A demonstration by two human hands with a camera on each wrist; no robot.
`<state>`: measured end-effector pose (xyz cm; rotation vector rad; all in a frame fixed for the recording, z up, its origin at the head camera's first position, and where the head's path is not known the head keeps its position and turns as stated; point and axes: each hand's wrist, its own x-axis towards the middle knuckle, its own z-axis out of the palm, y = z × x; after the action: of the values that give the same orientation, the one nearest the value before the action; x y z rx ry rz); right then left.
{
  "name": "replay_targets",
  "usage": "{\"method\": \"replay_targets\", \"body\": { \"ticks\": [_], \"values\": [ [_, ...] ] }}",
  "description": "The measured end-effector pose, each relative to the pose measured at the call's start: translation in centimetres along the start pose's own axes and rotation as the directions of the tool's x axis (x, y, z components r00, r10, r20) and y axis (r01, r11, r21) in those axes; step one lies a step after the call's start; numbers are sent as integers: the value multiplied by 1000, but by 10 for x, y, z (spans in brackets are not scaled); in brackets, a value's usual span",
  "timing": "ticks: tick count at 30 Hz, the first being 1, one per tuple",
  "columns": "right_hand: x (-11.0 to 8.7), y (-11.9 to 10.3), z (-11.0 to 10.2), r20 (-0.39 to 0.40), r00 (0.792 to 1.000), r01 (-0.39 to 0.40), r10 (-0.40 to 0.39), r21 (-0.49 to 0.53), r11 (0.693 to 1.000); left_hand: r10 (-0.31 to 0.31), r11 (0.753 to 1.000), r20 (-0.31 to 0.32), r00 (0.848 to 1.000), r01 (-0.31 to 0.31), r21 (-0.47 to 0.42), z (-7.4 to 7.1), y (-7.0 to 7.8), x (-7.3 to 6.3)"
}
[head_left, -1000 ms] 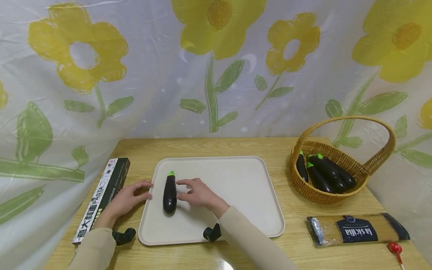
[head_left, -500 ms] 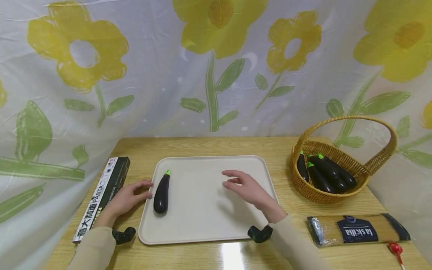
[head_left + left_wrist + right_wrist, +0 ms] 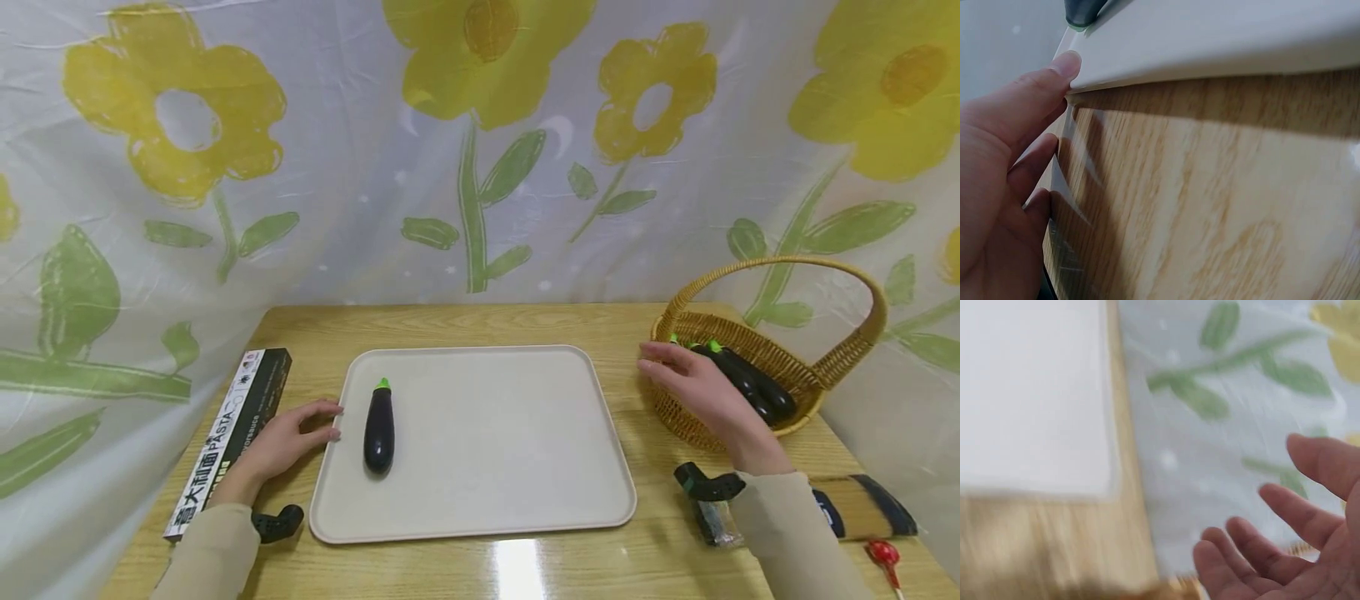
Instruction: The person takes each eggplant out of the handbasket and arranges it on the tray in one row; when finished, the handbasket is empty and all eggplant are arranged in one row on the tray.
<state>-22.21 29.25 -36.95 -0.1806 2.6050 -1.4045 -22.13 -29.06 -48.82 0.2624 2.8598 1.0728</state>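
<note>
Backdrop [image 3: 345, 208]: pale cloth behind the table, printed with yellow flowers and green leaves
Table [image 3: 465, 323]: wood-grained top, light glinting off its near edge
Tray [image 3: 487, 450]: off-white with rounded corners, flat on the middle of the table
Basket [image 3: 780, 358]: woven, with a tall arched handle, near the table's far right corner, partly hidden by the right hand
Pasta box [image 3: 228, 442]: black and white, slanting along the table left of the tray, partly behind the left hand
Pasta packet [image 3: 870, 507]: at the right, its middle covered by the right sleeve [image 3: 795, 533]
Left hand [image 3: 288, 442]: fingers loosely bent, gripping nothing, thumb and forefinger resting against the tray's left edge
Right hand [image 3: 705, 396]: fingers spread and holding nothing, in front of the basket's left side; contact with the rim cannot be told
Lone eggplant [image 3: 379, 429]: on the tray's left part, green cap pointing away from the person, apart from both hands
Basket eggplants [image 3: 750, 387]: several, dark with green caps, lying together inside the basket
Red-headed stick [image 3: 885, 554]: just beyond the packet's near side
</note>
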Motion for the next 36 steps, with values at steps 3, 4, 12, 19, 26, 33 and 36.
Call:
{"method": "replay_targets", "body": {
  "ticks": [3, 4, 12, 19, 26, 33, 36],
  "values": [
    [3, 9, -27, 14, 1000, -14, 14, 10, 1000, 0, 1000, 2, 1000, 0, -3, 0, -1, 0],
    [5, 13, -35, 13, 1000, -21, 21, 18, 1000, 0, 1000, 1, 1000, 0, -3, 0, -2, 0],
    [21, 51, -83, -3, 997, -79, 79, -37, 996, 15, 1000, -5, 1000, -15, -20, 1, -2, 0],
    [31, 70, -104, -50, 995, -91, 85, -152, 984, 11, 999, -2, 1000, -11, -34, 1, -3, 0],
    [31, 82, -109, -78, 989, -142, 129, -196, 970, 10, 999, -5, 1000, -10, -34, 1, -4, 0],
    [28, 94, -109, -81, 982, -188, 172, -269, 945, -9, 999, -2, 1000, 9, -38, 1, -1, -1],
    [29, 99, -110, -70, 983, -185, 172, -292, 938, -17, 999, -1, 1000, 17, -43, 1, -1, -1]
  ]
}}
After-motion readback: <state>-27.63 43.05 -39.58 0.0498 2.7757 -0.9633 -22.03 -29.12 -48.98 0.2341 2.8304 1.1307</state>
